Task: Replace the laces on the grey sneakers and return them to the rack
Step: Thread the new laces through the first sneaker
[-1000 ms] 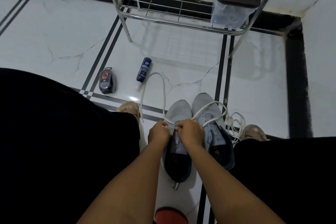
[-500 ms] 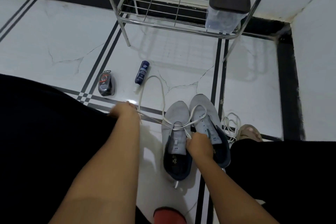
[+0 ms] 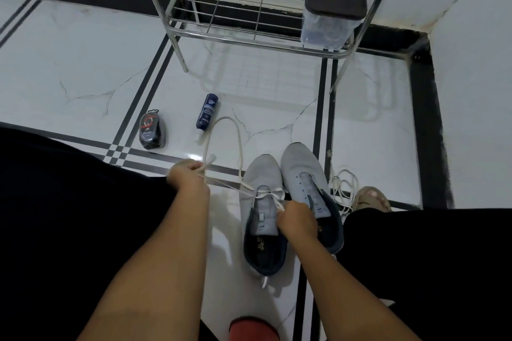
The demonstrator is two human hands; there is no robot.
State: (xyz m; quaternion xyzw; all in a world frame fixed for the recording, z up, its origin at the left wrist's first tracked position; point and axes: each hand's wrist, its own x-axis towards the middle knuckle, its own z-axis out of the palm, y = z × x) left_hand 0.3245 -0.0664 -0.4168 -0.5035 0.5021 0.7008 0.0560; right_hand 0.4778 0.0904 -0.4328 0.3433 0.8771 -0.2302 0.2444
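Two grey sneakers stand side by side on the white floor, toes away from me: the left sneaker [image 3: 261, 177] and the right sneaker [image 3: 300, 163]. A white lace [image 3: 238, 144] runs through the left sneaker's front eyelets and loops out over the floor. My left hand [image 3: 187, 176] is shut on one stretch of this lace, drawn out to the left. My right hand [image 3: 297, 220] pinches the other end over the left sneaker's tongue. A second white lace [image 3: 343, 184] lies bundled on the floor right of the right sneaker, which shows bare eyelets. The metal rack [image 3: 177, 33] stands beyond.
A dark polish case [image 3: 151, 129] and a blue bottle [image 3: 206, 113] lie on the floor left of the sneakers. A lidded clear container [image 3: 329, 25] sits on the rack's lower shelf. My dark-clothed legs flank the shoes, a foot [image 3: 372, 199] at right. A red object [image 3: 253, 329] lies at the bottom edge.
Both hands were together at the left sneaker's eyelets. My left hand has since pulled the lace out to the left, and my right hand has drawn back toward the tongue, tightening the lace.
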